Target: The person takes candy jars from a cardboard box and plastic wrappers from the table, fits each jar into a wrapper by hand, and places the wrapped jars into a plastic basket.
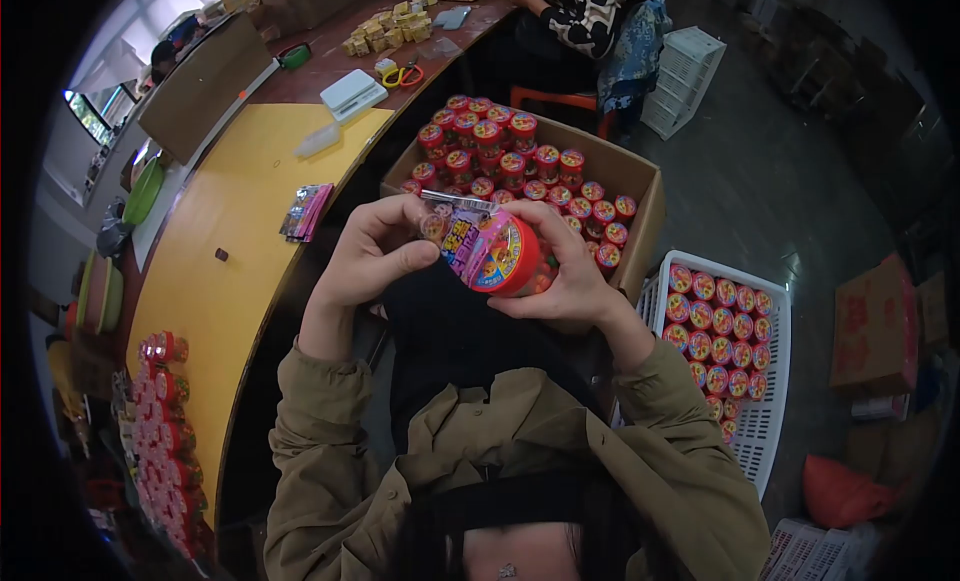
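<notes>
In front of my lap, my right hand (578,271) is closed around a candy jar (518,256) with a red lid and a colourful round label, tilted toward me. My left hand (375,246) pinches the end of a shiny printed plastic sleeve (463,231), purple and pink with bold lettering. The sleeve meets the jar at the lid; whether it goes around the jar or lies against it, I cannot tell. Just beyond both hands, a cardboard box (640,186) holds many similar red-lidded jars. A small stack of printed sleeves (305,213) lies on the yellow board.
The yellow board (215,311) covers the table at left, with jars (165,431) grouped along its near end. A white scale (353,96) and scissors (404,76) lie farther back. At right stands a white basket (765,421) of jars. Another person (585,21) sits at the far end.
</notes>
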{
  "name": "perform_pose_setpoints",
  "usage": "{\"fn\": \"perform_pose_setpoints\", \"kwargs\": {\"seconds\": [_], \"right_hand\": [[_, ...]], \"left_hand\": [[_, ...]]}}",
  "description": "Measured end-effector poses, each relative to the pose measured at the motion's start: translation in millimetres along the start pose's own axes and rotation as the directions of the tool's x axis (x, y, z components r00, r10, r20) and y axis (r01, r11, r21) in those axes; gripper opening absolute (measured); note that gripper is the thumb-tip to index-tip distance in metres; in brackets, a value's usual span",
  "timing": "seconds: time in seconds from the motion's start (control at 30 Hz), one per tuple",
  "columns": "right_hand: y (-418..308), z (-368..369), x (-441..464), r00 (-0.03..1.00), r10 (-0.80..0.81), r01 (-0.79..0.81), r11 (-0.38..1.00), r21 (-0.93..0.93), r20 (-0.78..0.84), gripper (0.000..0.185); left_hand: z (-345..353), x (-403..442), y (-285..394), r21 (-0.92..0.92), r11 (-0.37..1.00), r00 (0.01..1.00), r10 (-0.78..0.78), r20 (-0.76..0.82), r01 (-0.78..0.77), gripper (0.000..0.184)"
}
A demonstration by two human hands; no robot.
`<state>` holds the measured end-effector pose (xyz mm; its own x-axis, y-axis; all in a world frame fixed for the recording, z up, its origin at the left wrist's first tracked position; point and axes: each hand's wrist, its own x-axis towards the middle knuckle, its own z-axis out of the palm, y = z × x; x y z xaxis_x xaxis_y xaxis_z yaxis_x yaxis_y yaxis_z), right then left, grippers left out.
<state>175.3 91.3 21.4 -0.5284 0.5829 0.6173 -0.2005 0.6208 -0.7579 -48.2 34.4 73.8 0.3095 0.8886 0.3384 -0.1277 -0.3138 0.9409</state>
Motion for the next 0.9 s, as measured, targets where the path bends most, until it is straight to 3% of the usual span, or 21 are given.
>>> {"fn": "perform_pose_setpoints", "kwargs": {"seconds": [0.1,0.17,0.27,0.37,0.43,0.47,0.57,0.6,0.67,0.7,0.77,0.8,0.83,0.9], "right_hand": [[-8.4,2.0,0.4,1.0,0.003,-0.003,1.0,-0.004,-0.003,0.074],[-14.0,-2.8,3.8,0.992,-0.122,0.126,0.977,-0.175,0.032,0.074],[-17.7,-2.0,1.4,0.992,-0.127,0.129,0.977,-0.167,0.027,0.074],[-18.3,0.0,1.1,0.992,-0.116,0.124,0.978,-0.168,0.058,0.075],[-20.1,1.4,2.0,0.988,-0.152,0.156,0.966,-0.204,0.034,0.075],[-21.1,2.2,2.3,0.982,-0.19,0.186,0.952,-0.243,0.006,0.076],[-23.4,5.0,0.4,0.983,-0.18,0.167,0.956,-0.24,-0.031,0.078],[-25.7,5.6,-0.1,0.984,-0.176,0.163,0.957,-0.239,-0.032,0.078],[-30.5,7.5,-0.1,0.982,-0.179,0.153,0.944,-0.292,-0.064,0.078],[-28.9,10.8,-3.6,0.982,-0.18,0.154,0.944,-0.292,-0.064,0.078],[-23.5,17.8,-11.0,0.996,0.03,-0.01,0.971,0.241,-0.083,0.079],[-23.3,18.3,-10.2,0.997,0.051,-0.036,0.963,0.268,-0.05,0.079],[-22.1,17.7,-9.5,0.997,0.056,-0.04,0.962,0.269,-0.051,0.079],[-18.9,15.7,-7.5,1.0,-0.021,0.021,0.999,0.024,0.006,0.079]], "left_hand": [[12.4,1.0,6.7,-0.014,1.0,1.0,0.028,0.0,-0.028,0.02],[14.6,-1.0,12.1,-0.022,0.999,0.999,0.044,-0.03,-0.045,0.022],[10.6,-6.2,17.4,0.029,0.997,0.991,-0.073,-0.115,0.077,0.027],[11.3,-8.9,16.4,-0.126,0.989,0.997,-0.079,0.004,0.079,0.028],[17.6,-6.6,12.9,-0.057,0.998,0.983,-0.038,-0.179,0.029,0.032],[17.3,-9.6,18.4,0.022,0.998,0.987,-0.061,-0.146,0.064,0.039],[19.9,-15.6,14.6,-0.001,0.999,0.997,0.043,-0.06,-0.043,0.058],[20.8,-15.3,12.7,-0.003,0.999,0.997,0.04,-0.06,-0.04,0.058],[22.7,-14.3,9.6,0.281,0.957,0.981,0.114,-0.155,-0.067,0.06],[17.9,-15.9,7.6,0.225,0.972,0.986,0.101,-0.136,-0.069,0.056],[18.5,-21.0,7.6,0.07,0.995,0.99,0.084,-0.112,-0.077,0.048],[23.1,-22.5,18.0,0.063,0.997,0.992,-0.046,-0.118,0.054,0.04],[22.3,-22.7,17.2,0.06,0.996,0.992,-0.051,-0.118,0.058,0.04],[19.7,-23.1,16.7,0.239,0.971,0.992,0.018,-0.122,0.012,0.036]]}}
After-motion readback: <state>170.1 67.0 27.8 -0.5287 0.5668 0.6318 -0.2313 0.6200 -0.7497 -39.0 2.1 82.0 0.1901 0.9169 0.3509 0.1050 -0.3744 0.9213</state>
